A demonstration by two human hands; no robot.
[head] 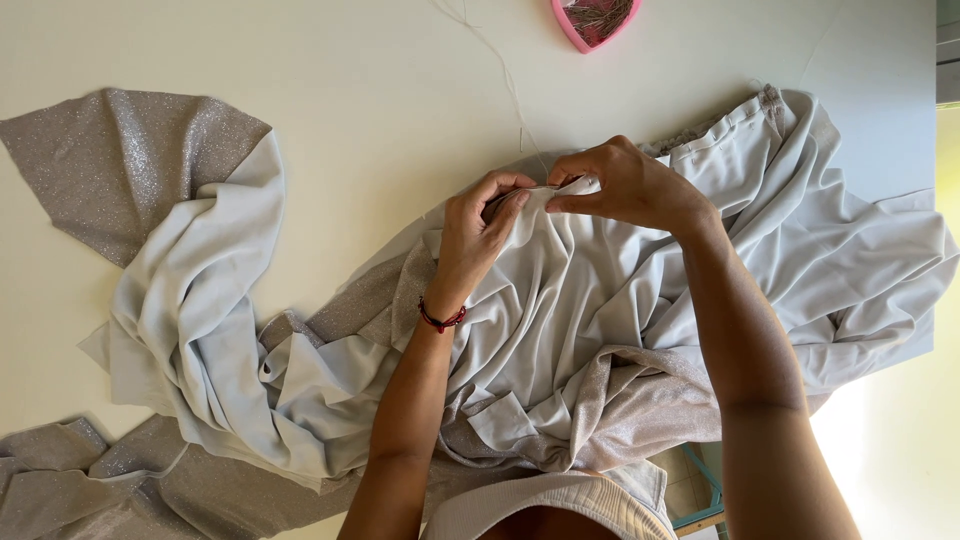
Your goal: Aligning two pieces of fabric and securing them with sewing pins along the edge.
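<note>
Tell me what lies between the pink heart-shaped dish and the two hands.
In the head view, bare white table with a thin loose thread running from near the pink dish down toward the hands' pinched grey fabric.

pale grey fabric (600,300) with glittery silver side, pink heart-shaped dish (590,25), red wrist cord (442,321), cream table (350,100)

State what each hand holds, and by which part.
Both the left hand and right hand pinch the pale grey fabric along its folded upper edge.
</note>
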